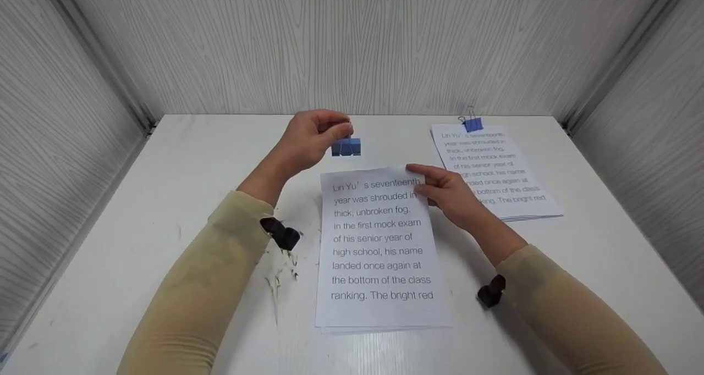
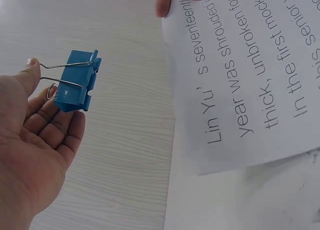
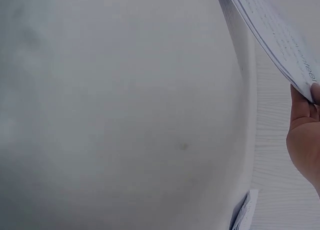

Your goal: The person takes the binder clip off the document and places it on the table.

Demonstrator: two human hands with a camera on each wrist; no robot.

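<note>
In my left hand (image 1: 316,138) is a blue binder clip (image 1: 346,147), pinched by its wire handles between thumb and fingers. The left wrist view shows the binder clip (image 2: 75,83) with its mouth turned toward the paper. My right hand (image 1: 448,196) pinches the upper right corner of a stack of printed sheets (image 1: 379,243). That corner is raised, and the stack tilts up from the table in the right wrist view, where the right hand (image 3: 305,135) grips its edge. The clip hangs beyond the top edge of the stack, apart from it.
A second stack of printed sheets (image 1: 489,160) lies at the back right, with a blue binder clip (image 1: 473,124) on its top edge. Dark marks (image 1: 286,270) stain the white table (image 1: 165,254) left of the held stack. Wood-grain panels (image 1: 352,45) enclose the back and sides.
</note>
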